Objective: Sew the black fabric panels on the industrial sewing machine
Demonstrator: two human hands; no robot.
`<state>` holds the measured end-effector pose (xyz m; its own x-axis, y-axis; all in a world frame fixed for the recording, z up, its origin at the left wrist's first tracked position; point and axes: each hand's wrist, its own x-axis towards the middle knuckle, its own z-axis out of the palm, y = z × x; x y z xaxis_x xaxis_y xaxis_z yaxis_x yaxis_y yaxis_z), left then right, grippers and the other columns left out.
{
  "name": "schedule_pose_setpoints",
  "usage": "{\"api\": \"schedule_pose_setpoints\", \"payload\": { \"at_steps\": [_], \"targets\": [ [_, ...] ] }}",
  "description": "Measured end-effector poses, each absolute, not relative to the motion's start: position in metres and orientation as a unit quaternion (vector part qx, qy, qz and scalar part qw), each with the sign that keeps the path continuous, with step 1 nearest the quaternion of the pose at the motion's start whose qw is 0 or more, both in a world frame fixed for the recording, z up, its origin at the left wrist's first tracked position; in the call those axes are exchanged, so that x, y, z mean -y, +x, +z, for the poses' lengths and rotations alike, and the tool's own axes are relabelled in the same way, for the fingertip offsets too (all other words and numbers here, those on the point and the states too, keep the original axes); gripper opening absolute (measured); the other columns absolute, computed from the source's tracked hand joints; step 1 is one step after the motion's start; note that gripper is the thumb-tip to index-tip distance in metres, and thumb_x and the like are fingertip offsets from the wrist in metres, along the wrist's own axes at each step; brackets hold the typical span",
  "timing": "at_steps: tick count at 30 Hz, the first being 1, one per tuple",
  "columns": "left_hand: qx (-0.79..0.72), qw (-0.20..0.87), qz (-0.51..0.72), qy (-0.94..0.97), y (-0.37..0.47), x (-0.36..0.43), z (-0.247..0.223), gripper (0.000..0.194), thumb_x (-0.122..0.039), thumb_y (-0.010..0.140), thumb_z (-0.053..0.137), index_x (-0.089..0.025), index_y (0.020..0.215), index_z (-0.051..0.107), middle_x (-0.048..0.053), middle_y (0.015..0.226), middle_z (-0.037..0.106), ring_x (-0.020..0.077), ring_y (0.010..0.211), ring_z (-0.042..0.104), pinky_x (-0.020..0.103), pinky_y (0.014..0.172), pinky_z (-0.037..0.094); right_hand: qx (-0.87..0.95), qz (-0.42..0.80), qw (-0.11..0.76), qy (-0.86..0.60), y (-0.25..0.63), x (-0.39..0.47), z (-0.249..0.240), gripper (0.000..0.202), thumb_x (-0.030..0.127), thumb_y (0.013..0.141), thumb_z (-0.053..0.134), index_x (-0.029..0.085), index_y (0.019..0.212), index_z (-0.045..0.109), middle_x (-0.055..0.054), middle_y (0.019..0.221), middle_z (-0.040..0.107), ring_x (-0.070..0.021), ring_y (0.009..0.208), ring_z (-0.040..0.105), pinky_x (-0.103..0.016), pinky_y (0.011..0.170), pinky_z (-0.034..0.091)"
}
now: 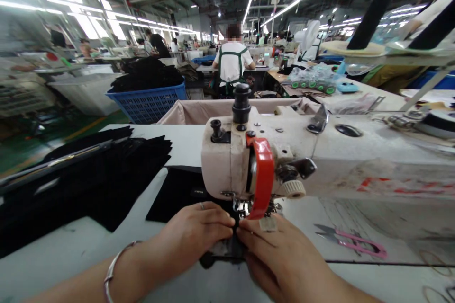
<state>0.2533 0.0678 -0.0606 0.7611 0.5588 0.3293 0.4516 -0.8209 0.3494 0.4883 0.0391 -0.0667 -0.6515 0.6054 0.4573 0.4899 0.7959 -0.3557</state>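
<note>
At the needle of a white sewing machine (227, 161), my left hand (197, 229) presses its closed fingertips on a black fabric piece (174, 194), just in front of the presser foot (242, 207). My right hand (273, 251) faces it from the other side, thumb and fingers closed on the same fabric's edge. Between the two sets of fingertips only a narrow dark strip shows. The fabric spreads left across the table and bears a small label (198, 192). A red guard (262, 177) hangs over the needle area and partly covers it.
Stacked black fabric pieces (138, 170) lie left on the table. Pink-handled thread snips (355, 240) rest right of my hand, under the machine arm. Beyond stand a cloth-lined bin (177, 112) and a blue basket (151, 102) of dark fabric. A person (232, 64) sits ahead, back turned.
</note>
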Motion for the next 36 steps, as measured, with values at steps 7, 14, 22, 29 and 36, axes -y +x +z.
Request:
{"api": "schedule_pose_setpoints", "payload": {
  "at_steps": [7, 14, 22, 29, 36],
  "targets": [
    [-0.263, 0.146, 0.211, 0.93, 0.255, -0.091, -0.056, 0.023, -0.016, 0.099, 0.046, -0.02, 0.104, 0.068, 0.002, 0.106, 0.073, 0.0134, 0.104, 0.066, 0.026, 0.1, 0.047, 0.905, 0.082, 0.282, -0.309, 0.487, -0.041, -0.071, 0.03, 0.01, 0.085, 0.05, 0.013, 0.112, 0.062, -0.011, 0.111, 0.064, -0.028, 0.1, 0.058, -0.046, 0.084, 0.054],
    [-0.313, 0.182, 0.225, 0.905, 0.259, -0.103, -0.066, 0.019, -0.02, 0.097, 0.052, -0.02, 0.1, 0.07, 0.001, 0.11, 0.072, 0.0129, 0.101, 0.066, 0.023, 0.095, 0.051, 0.902, 0.081, 0.289, -0.311, 0.486, -0.041, -0.067, 0.03, 0.011, 0.084, 0.051, 0.013, 0.112, 0.062, -0.01, 0.111, 0.064, -0.0273, 0.1, 0.057, -0.045, 0.086, 0.053],
    [-0.351, 0.155, 0.202, 0.901, 0.256, -0.103, -0.063, 0.024, -0.02, 0.096, 0.049, -0.024, 0.101, 0.072, 0.0, 0.105, 0.073, 0.0168, 0.101, 0.066, 0.032, 0.097, 0.049, 0.898, 0.105, 0.264, -0.337, 0.485, -0.04, -0.069, 0.029, 0.015, 0.086, 0.052, 0.016, 0.112, 0.064, -0.01, 0.11, 0.065, -0.028, 0.098, 0.056, -0.047, 0.085, 0.052],
    [-0.371, 0.13, 0.116, 0.912, 0.264, -0.08, -0.024, 0.021, -0.009, 0.084, 0.059, -0.02, 0.097, 0.072, 0.003, 0.102, 0.074, 0.0206, 0.095, 0.068, 0.033, 0.091, 0.054, 0.895, 0.121, 0.259, -0.341, 0.488, -0.039, -0.067, 0.033, 0.012, 0.087, 0.05, 0.015, 0.119, 0.062, -0.011, 0.1, 0.065, -0.0271, 0.096, 0.056, -0.045, 0.082, 0.052],
    [-0.373, 0.107, 0.107, 0.916, 0.261, -0.055, -0.026, 0.031, -0.01, 0.086, 0.057, -0.023, 0.113, 0.067, 0.003, 0.118, 0.068, 0.0212, 0.111, 0.061, 0.039, 0.103, 0.047, 0.906, 0.119, 0.252, -0.318, 0.492, -0.038, -0.069, 0.036, 0.011, 0.086, 0.049, 0.019, 0.119, 0.062, -0.01, 0.108, 0.064, -0.0273, 0.102, 0.056, -0.047, 0.086, 0.05]
  ]
}}
